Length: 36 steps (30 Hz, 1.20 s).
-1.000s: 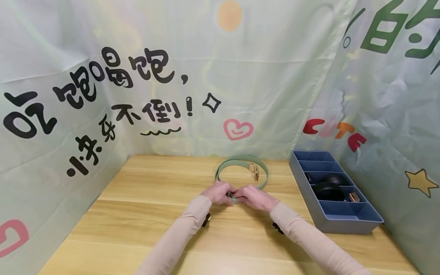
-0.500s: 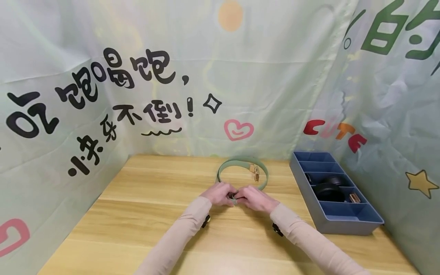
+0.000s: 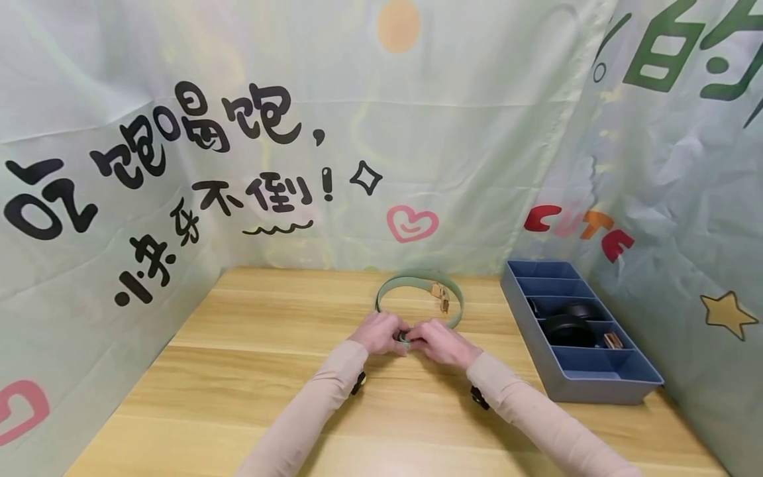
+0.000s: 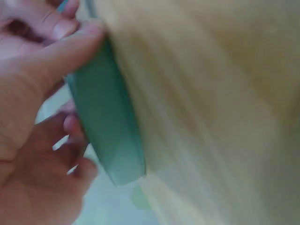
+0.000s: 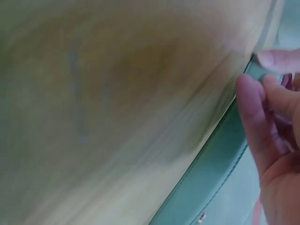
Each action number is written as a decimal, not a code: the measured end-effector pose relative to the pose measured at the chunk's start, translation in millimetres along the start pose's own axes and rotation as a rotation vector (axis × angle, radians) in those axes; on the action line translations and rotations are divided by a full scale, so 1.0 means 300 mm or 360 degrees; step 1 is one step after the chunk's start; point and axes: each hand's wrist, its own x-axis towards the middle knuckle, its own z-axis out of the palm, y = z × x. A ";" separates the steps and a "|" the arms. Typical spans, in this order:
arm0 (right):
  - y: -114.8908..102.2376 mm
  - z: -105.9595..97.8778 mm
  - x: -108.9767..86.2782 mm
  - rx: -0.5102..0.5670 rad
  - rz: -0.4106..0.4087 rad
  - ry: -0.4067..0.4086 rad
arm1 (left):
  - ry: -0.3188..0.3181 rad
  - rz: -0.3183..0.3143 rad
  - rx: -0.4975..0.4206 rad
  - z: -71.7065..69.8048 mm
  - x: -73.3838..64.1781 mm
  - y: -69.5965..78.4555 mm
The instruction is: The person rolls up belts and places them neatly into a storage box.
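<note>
Lt-brown wood tbl (image 3: pixel 268 331) — pale printed fabric bkdrop (image 3: pixel 477 152)

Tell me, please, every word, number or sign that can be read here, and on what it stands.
"吃饱喝饱,": black, on the curtain.
"快乐不倒!": black, below that; its second character is stylised, so less certain.
"CUTE": red, pink and orange, curtain's right side.
"的": green, top right, cut by the picture edge; strokes beside it unreadable.
Belt, box: no readable text. No readable numbers.

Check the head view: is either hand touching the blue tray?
No, the left hand and right hand both hold the green belt, apart from the blue tray.
</note>
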 end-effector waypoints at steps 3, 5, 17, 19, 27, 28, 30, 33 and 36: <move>0.009 -0.003 -0.005 0.0050 0.0010 -0.0058 | -0.0088 0.0032 -0.0047 -0.007 -0.003 -0.006; 0.014 -0.004 -0.008 0.0080 0.0016 -0.0086 | -0.0118 0.0036 -0.0068 -0.014 -0.004 -0.007; -0.008 0.001 0.005 0.0249 0.0108 -0.0138 | -0.0044 -0.0110 0.0002 -0.018 0.000 0.012; -0.005 0.002 0.005 0.0277 0.0114 -0.0148 | -0.0085 -0.0081 -0.0008 -0.015 0.000 0.011; -0.001 0.009 0.002 0.0239 0.0107 -0.0152 | -0.0124 -0.0072 -0.0124 -0.006 0.006 -0.003; -0.006 0.011 0.003 0.0234 0.0118 -0.0149 | -0.0108 -0.0083 -0.0115 -0.006 0.007 -0.003; -0.018 0.013 0.007 0.0239 0.0133 -0.0149 | -0.0073 -0.0096 -0.0062 -0.005 0.008 -0.003; -0.032 0.015 0.012 0.0281 0.0152 -0.0172 | -0.0029 -0.0094 0.0002 -0.004 0.006 -0.002; -0.032 0.016 0.014 0.0293 0.0142 -0.0186 | -0.0047 -0.0080 0.0007 -0.005 -0.001 -0.003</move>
